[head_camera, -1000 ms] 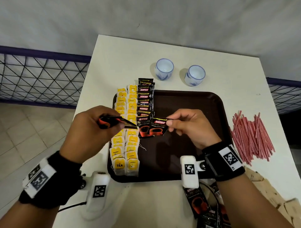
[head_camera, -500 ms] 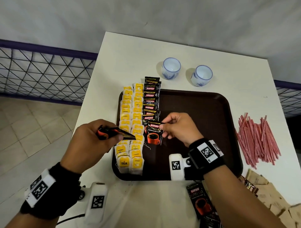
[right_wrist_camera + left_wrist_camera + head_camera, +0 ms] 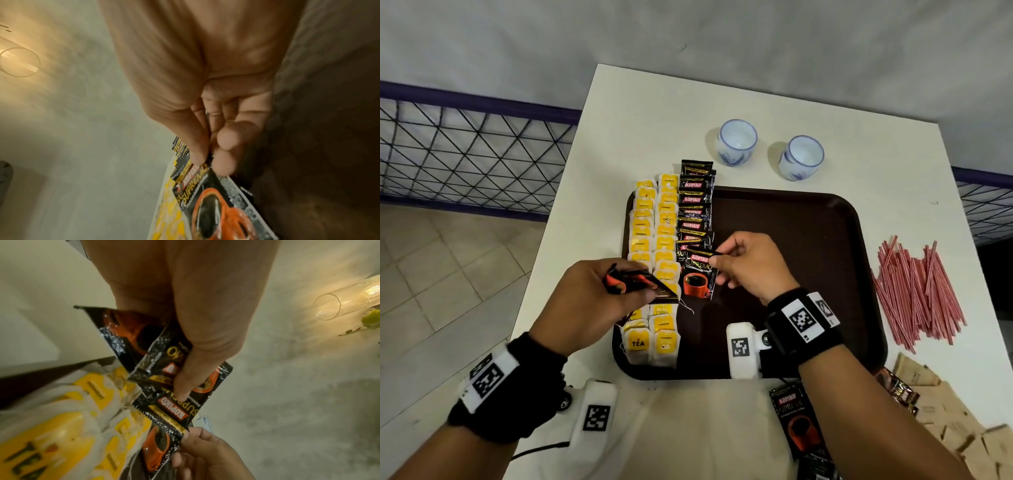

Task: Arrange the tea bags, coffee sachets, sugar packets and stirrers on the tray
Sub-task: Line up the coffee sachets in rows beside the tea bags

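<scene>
I'm mid coffee row: my right hand point(image 3: 746, 265) pinches a Kopiko sachet point(image 3: 698, 275) over the tray point(image 3: 791, 240), my left hand point(image 3: 589, 301) grips spare sachets point(image 3: 635, 281), so next I lay it overlapping the row's near end.

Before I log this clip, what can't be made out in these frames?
- How many black Kopiko coffee sachets the left hand grips: head view shows them edge-on, left wrist view has the fingers across them.
- Where the black Kopiko sachet pinched by the right hand meets the dark brown plastic tray: hidden beneath it.
- Brown paper packets: cut off by the head view's edge, print too small.
</scene>
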A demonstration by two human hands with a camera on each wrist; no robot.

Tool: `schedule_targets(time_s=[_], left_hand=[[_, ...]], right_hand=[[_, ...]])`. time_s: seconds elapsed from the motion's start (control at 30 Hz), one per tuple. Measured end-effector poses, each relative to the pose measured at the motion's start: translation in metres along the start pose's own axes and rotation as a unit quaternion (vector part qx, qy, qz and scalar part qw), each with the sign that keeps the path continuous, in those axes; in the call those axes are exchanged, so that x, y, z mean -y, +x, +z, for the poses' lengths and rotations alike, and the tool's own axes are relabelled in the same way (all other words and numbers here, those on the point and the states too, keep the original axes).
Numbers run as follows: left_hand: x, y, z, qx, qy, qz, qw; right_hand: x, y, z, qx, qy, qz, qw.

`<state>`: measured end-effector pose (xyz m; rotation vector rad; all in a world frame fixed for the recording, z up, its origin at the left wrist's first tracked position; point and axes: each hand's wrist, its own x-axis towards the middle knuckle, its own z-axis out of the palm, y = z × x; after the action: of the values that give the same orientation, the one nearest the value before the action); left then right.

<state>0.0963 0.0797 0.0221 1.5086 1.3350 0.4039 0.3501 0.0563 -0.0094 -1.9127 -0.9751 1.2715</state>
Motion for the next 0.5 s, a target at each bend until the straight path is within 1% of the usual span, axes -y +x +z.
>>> schedule_targets(time_s=[0.07, 0.23, 0.37, 0.5], left_hand=[[-0.009, 0.008, 0.002, 0.018, 0.019, 0.007, 1.000], [-0.022, 0.033, 0.012, 0.047, 0.030, 0.003, 0.998], [-0.026, 0.044, 0.020, 0.054, 0.043, 0.020, 0.997], [-0.026, 0.047, 0.024, 0.053, 0.048, 0.029, 0.997]], right_hand=[[-0.001, 0.001, 0.002, -0.011, -0.008, -0.002, 1.000], [-0.005, 0.004, 0.008, -0.029, -0.003, 0.001, 1.000], [-0.005, 0.005, 0.012, -0.037, -0.001, 0.009, 0.999], [-0.003, 0.005, 0.014, -0.026, -0.002, 0.014, 1.000]])
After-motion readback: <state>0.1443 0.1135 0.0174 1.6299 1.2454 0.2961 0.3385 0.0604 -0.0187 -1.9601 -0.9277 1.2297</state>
